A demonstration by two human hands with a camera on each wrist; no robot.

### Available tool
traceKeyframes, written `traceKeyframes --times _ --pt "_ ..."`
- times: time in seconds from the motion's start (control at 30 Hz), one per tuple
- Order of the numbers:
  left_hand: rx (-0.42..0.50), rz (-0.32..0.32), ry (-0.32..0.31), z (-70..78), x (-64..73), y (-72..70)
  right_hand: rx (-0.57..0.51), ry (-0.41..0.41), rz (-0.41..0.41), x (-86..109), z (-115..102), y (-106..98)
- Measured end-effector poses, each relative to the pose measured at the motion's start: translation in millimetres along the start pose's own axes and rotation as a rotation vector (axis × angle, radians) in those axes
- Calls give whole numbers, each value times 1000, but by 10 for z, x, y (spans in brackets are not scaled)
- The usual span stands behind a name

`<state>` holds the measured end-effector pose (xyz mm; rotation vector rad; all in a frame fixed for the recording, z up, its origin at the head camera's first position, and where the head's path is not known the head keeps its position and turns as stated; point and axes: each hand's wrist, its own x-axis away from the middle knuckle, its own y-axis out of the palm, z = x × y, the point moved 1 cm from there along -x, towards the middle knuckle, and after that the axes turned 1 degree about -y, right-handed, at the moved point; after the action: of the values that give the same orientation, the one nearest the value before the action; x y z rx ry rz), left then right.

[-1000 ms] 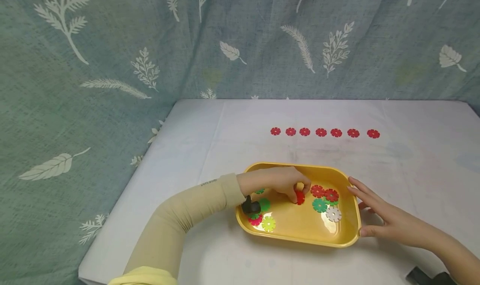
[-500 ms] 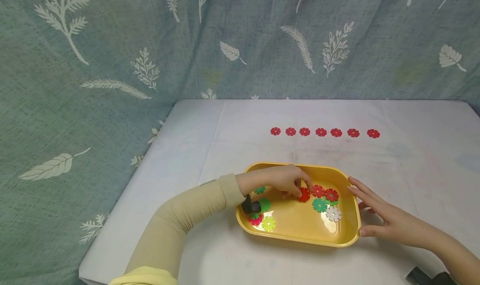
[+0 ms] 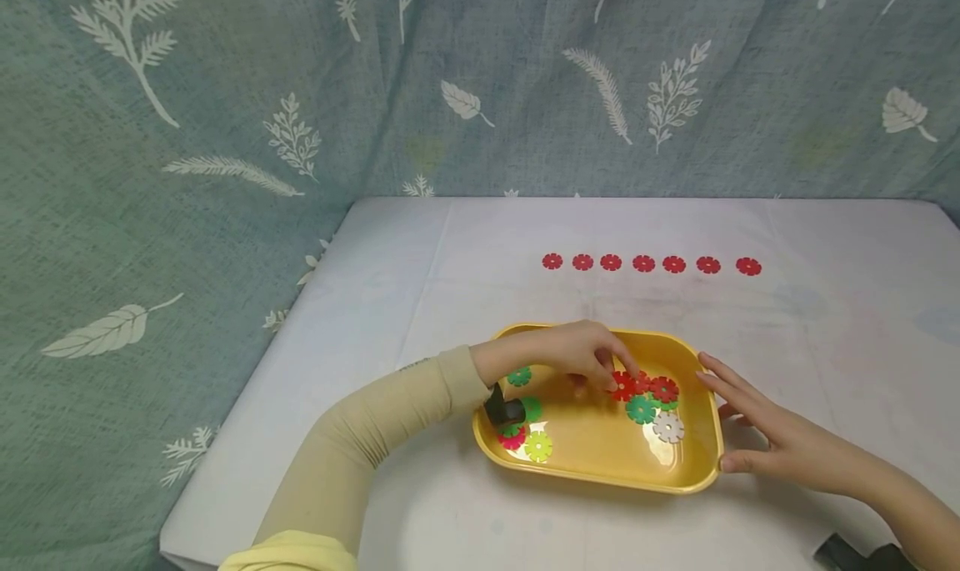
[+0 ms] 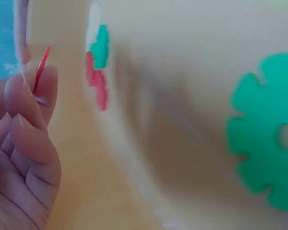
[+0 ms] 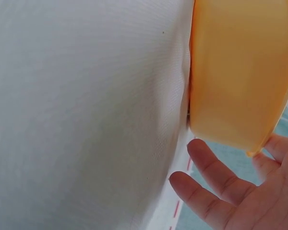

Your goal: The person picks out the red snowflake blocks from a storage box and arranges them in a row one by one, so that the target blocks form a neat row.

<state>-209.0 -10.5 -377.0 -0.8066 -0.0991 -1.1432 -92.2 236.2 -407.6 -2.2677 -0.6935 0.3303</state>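
Note:
A yellow plastic bin (image 3: 592, 464) holds several notched snowflake discs. My left hand (image 3: 581, 350) reaches into it and pinches a red snowflake disc (image 3: 621, 387); in the left wrist view that red disc (image 4: 42, 69) appears edge-on between thumb and finger. Just right of it lie further red discs (image 3: 663, 388), a green disc (image 3: 641, 409) and a white disc (image 3: 667, 427). My right hand (image 3: 780, 438) rests its fingertips and thumb on the bin's right rim. In the right wrist view its fingers (image 5: 216, 172) are spread and fairly straight beside the bin wall.
Several red discs (image 3: 643, 263) form a row on the white table (image 3: 450, 296) behind the bin. More discs, among them a yellow-green one (image 3: 537, 447), lie at the bin's left end under the black wrist camera (image 3: 504, 408). A patterned curtain (image 3: 525, 79) hangs behind.
My left hand has shifted slightly right inside the bin, bringing the pinched red disc up next to the other red ones. The right hand stays at the rim.

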Motion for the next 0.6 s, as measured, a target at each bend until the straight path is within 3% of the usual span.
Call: traceKeyframes --times 0.23,0.6 --pt "151 140 21 130 143 -272 9 27 9 -3 -11 -12" --pt "182 394 75 157 508 -777 25 -3 20 -2 -8 -7"
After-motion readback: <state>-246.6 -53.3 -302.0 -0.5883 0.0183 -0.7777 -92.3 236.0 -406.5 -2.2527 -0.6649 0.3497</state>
